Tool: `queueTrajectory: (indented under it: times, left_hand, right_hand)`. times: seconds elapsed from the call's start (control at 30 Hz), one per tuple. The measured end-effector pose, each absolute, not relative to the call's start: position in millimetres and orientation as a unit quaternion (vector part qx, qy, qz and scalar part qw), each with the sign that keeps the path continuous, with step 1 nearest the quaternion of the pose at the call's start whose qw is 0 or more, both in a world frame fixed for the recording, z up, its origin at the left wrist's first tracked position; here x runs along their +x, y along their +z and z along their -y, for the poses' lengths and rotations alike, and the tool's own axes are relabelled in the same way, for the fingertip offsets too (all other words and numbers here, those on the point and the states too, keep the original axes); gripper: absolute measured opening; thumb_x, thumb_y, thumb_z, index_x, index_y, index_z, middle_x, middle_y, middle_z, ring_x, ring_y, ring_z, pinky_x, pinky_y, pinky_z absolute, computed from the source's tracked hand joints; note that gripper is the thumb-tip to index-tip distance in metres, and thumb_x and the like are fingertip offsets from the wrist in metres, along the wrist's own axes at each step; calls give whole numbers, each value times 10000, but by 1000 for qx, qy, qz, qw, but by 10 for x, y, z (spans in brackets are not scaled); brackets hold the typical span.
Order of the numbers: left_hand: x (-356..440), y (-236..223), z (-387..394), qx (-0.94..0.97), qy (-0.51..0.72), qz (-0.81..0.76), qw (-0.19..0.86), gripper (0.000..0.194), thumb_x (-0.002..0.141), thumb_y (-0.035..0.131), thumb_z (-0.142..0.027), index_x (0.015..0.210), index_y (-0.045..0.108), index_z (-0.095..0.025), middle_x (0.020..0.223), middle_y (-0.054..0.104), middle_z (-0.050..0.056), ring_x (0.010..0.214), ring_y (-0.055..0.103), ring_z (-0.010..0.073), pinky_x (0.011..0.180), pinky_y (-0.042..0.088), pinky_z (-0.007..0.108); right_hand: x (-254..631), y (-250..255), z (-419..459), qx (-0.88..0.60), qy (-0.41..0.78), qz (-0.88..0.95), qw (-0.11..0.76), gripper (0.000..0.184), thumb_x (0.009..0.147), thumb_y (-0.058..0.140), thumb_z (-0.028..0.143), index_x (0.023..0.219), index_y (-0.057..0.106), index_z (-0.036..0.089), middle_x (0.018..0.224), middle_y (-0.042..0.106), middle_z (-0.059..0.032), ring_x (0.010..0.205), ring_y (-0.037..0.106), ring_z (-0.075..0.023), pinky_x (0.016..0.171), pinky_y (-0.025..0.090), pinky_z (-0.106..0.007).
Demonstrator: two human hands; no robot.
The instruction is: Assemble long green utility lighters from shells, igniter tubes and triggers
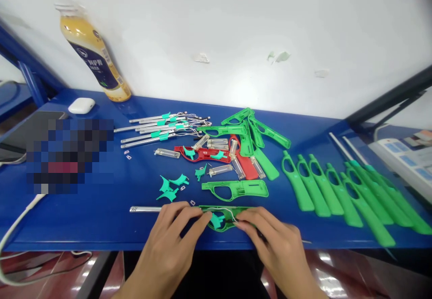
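Observation:
At the table's front edge, a green half shell of a lighter (221, 230) lies between my hands. Inside its loop sits a teal trigger (218, 220). My left hand (175, 236) is closed on the shell's left end, where a silver metal tube (145, 209) sticks out leftward. The thumb and fingers of my right hand (275, 236) pinch at the end of a white wire (223, 208) that arcs over the shell; they cover the shell's right end. Just beyond lies another green half shell (263, 188), its inside facing up.
Loose teal triggers (167, 195), clear fuel tanks (221, 170), a red half shell (202, 155) and wired metal tubes (148, 140) lie farther back. Closed green lighters (319, 186) line the right. A bottle (96, 60) and white case (81, 106) stand back left.

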State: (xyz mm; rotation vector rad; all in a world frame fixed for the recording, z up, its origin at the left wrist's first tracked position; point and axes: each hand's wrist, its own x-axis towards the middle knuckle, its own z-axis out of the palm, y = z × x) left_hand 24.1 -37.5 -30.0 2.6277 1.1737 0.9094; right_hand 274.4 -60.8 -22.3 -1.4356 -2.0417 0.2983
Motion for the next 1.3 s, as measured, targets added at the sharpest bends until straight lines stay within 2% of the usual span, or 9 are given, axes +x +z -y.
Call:
queueTrajectory:
  times: [0.07,0.17,0.27,0.47,0.73,0.9,1.0,1.13,1.3]
  left_hand:
    - [278,-300,370,870,301,-385,63,469,921,580,95,1318,654,-144,1175,628,89,1137,505,233,992,474,428]
    - [333,-310,343,866,325,-375,60,463,912,549,117,1286,666,-130,1128,615,92,1084,496,234,934,470,428]
    - [369,-308,304,864,339,-366,66,453,904,533,130,1261,667,-115,1064,597,88,1022,487,216,867,463,396]
    - [394,-261,252,863,343,-361,83,409,897,545,134,1202,665,-110,998,581,70,937,465,187,806,443,359]
    - [381,-296,272,859,348,-366,83,453,891,543,139,1237,669,-124,1019,593,72,951,484,196,857,450,381]
    - [321,-268,299,844,369,-378,88,440,911,581,121,1250,681,-141,1029,616,64,960,533,173,865,474,350]
    - [256,-237,243,826,386,-407,49,455,911,627,94,1278,679,-169,1015,628,51,946,554,163,860,487,342]
    - [181,-195,90,815,366,-449,-23,424,923,685,7,1297,678,-194,1064,684,49,973,590,186,891,498,370]
    - [181,-186,71,824,348,-446,0,370,945,665,-17,1270,684,-192,1166,679,72,1061,582,210,943,505,389]
  right_hand:
    - [2738,-217,603,-542,114,772,311,125,1094,552,287,1087,674,264,986,758,31,820,758,-93,669,505,-189]
    - [2736,-216,593,-531,115,773,328,102,1077,580,251,1089,681,252,991,755,17,834,756,-95,714,536,-172]
    - [2737,-211,584,-521,121,773,340,93,1061,602,214,1097,683,243,979,754,14,819,750,-90,758,565,-161]
    - [2733,-148,567,-522,132,766,350,124,1061,596,220,1061,717,244,985,760,0,821,757,-96,747,586,-154]
    - [2736,-126,527,-518,153,765,350,112,1051,612,215,1059,721,235,973,780,11,827,771,-100,801,605,-154]
    - [2740,-140,535,-523,155,764,343,133,1055,596,210,1059,727,229,983,788,0,842,782,-116,809,617,-171]
    - [2748,-151,546,-524,156,765,340,147,1063,582,221,1078,728,234,1002,793,-1,850,786,-118,819,618,-174]
    - [2752,-181,557,-527,157,766,333,136,1062,592,218,1100,721,240,1034,791,-2,865,783,-119,841,615,-186]
    - [2740,-165,582,-530,166,767,321,158,1064,603,257,1179,711,273,1091,783,19,894,776,-100,821,611,-172]
